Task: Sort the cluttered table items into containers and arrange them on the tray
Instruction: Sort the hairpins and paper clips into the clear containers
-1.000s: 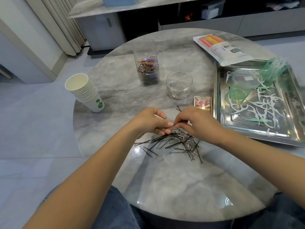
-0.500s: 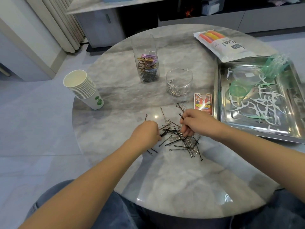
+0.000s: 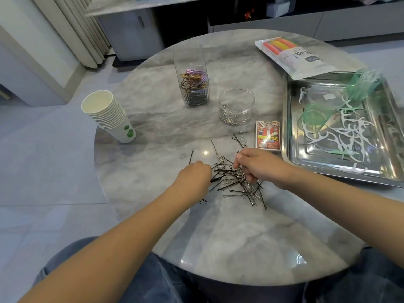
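Note:
A tangled pile of black bobby pins and silver paper clips (image 3: 238,186) lies on the round marble table (image 3: 218,232). My left hand (image 3: 194,174) is curled at the pile's left edge and grips a bunch of black pins. My right hand (image 3: 256,166) has its fingers curled down into the pile's top, pinching pins there. Behind the pile stand a tall square clear jar (image 3: 192,77) with coloured clips and dark pins, and a round clear jar (image 3: 236,106) with silver paper clips. A steel tray (image 3: 290,154) at the right holds white and green floss picks and clear lids.
A stack of paper cups (image 3: 109,117) leans at the table's left edge. A small card pack (image 3: 268,138) lies between the pile and the tray. A sealed pouch (image 3: 293,55) sits at the back right. A few loose clips (image 3: 241,138) lie near the round jar.
My hands have separated from a shared pinch and dropped onto the pile. The left one has gone to its left edge, the right one into its top.

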Tool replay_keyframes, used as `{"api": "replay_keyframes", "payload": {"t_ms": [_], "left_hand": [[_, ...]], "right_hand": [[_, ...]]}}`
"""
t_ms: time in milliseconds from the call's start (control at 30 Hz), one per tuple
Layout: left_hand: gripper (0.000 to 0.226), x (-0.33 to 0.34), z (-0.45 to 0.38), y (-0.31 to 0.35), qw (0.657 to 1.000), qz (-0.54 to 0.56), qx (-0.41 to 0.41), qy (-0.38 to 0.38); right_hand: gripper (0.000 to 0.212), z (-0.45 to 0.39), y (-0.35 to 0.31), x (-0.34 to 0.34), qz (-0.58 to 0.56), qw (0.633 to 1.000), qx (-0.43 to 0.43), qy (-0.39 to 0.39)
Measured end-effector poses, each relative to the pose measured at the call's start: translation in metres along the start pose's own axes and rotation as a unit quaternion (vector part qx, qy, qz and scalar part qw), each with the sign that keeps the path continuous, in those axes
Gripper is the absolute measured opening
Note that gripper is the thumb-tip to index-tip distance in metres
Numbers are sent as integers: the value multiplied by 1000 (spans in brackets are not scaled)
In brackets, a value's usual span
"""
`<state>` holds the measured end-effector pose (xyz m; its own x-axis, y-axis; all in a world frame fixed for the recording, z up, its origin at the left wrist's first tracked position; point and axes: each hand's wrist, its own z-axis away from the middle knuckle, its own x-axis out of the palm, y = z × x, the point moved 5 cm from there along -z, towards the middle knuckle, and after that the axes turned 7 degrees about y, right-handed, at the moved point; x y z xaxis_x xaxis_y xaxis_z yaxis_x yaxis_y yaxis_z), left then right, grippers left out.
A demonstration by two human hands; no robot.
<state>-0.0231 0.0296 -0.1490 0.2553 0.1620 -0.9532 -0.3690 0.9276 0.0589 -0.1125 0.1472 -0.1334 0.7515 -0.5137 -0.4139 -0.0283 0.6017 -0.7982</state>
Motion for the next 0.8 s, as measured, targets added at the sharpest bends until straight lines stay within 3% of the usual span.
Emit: {"api": "replay_keyframes", "payload": {"t_ms": [67, 167, 267, 400, 567, 700, 800], "left_hand": [[7, -1, 2, 4, 1000, -21, 15, 6], [17, 1, 3, 6, 998, -45, 36, 7], [7, -2, 4, 5, 1000, -20, 19, -8], [35, -6, 0, -2, 993, 103, -40, -52], [27, -33, -2, -1, 958, 275, -66, -50], [22, -38, 1, 10, 927, 353, -97, -86], [25, -36, -2, 16, 927, 353, -119, -48]], "right_hand": [[25, 0, 1, 1, -21, 1000, 9, -1], [26, -2, 4, 1, -90, 995, 47, -4], [25, -4, 8, 1, -175, 980, 98, -3], [21, -6, 14, 8, -269, 950, 154, -33], [31, -5, 16, 15, -374, 909, 182, -14], [34, -5, 15, 24, -459, 862, 212, -42], [39, -4, 12, 27, -496, 840, 209, -69]]}}
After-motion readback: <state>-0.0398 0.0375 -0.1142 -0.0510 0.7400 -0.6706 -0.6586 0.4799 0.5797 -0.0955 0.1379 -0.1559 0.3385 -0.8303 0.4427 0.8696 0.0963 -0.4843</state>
